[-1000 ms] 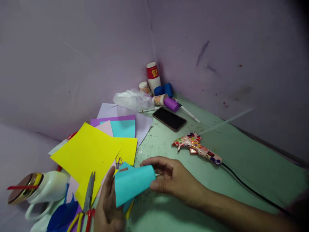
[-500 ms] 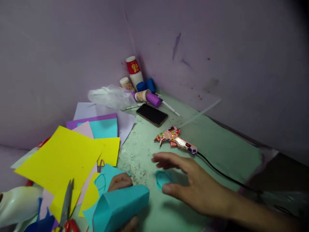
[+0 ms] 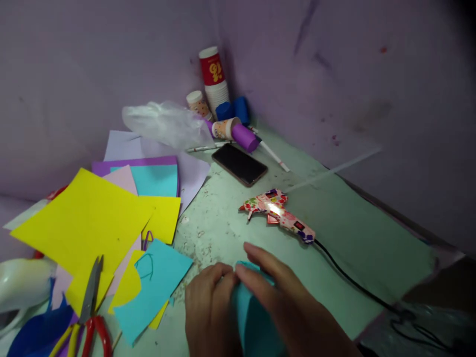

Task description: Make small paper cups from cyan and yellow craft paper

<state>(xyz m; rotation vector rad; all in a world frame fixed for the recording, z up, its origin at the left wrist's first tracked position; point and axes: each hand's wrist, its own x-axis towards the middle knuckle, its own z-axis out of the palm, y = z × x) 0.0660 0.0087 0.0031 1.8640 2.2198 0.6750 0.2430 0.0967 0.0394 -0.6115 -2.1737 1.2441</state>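
Head view: half a second ago the left hand (image 3: pixel 210 310) alone gripped the rolled tube of teal paper (image 3: pixel 255 325) low at the left, while the right hand (image 3: pixel 286 302) hovered spread above a small teal cut-out. Now both hands meet on the tube. The left fingers curl against its left side and the right fingers lie close together over its top, so the tube sits clasped between them, its smooth matte curve showing below the knuckles. A teal sliver shows under the right fingertips; whether it is the cut-out I cannot tell.

The worn pale-green table top (image 3: pixel 223 218), speckled and scuffed, spreads beyond the fingertips. Well left of the left fingers lies a large flat yellow paper sheet (image 3: pixel 82 218). Nearer them is a flat teal paper sheet (image 3: pixel 159 277) with a curved cut edge and a pen loop. Beyond the right fingertips, apart, lies a floral-patterned plastic glue gun (image 3: pixel 277 213), and farther off a glossy black slab phone (image 3: pixel 240 163). Far left of the fingers rest steel scissors with red and yellow handles (image 3: pixel 89 307).
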